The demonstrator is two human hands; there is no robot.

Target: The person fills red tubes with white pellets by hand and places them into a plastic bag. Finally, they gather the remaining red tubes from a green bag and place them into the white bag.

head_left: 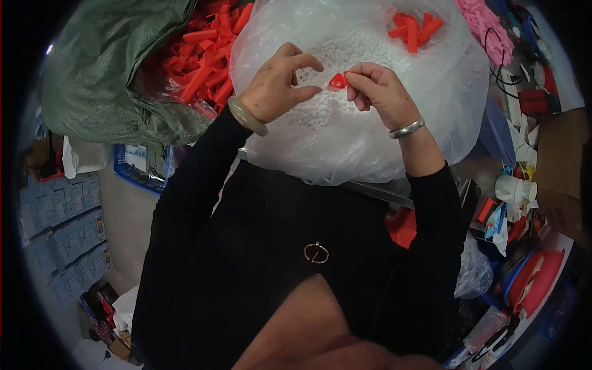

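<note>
Pinched on the right, spread on the left

Right hand [385,95] nips a small red piece [337,80] at its edge between thumb and forefinger. With that piece as the clock's centre and twelve pointing away from the wearer, the left hand [274,80] is at nine, thumb and forefinger apart with a gap facing the piece and not touching it. Whether the piece holds anything is too small to tell.

Below both hands lie many white balls [345,48] in a clear plastic bag [447,83]. Some loose red strips [414,31] lie at two o'clock on the bag, and a bigger heap of red strips [213,58] fills the mouth of a green sack [92,68] toward ten.

The likeliest trouble, I judge, is a slip: the right hand has only the edge, so a small twist could drop the piece among the balls. Pressing too hard might squash its mouth flat if it is as thin as it looks. The bag looks slack; a sleeve or the pale bangle [245,117] snagging its rim toward nine could tip balls out.
</note>
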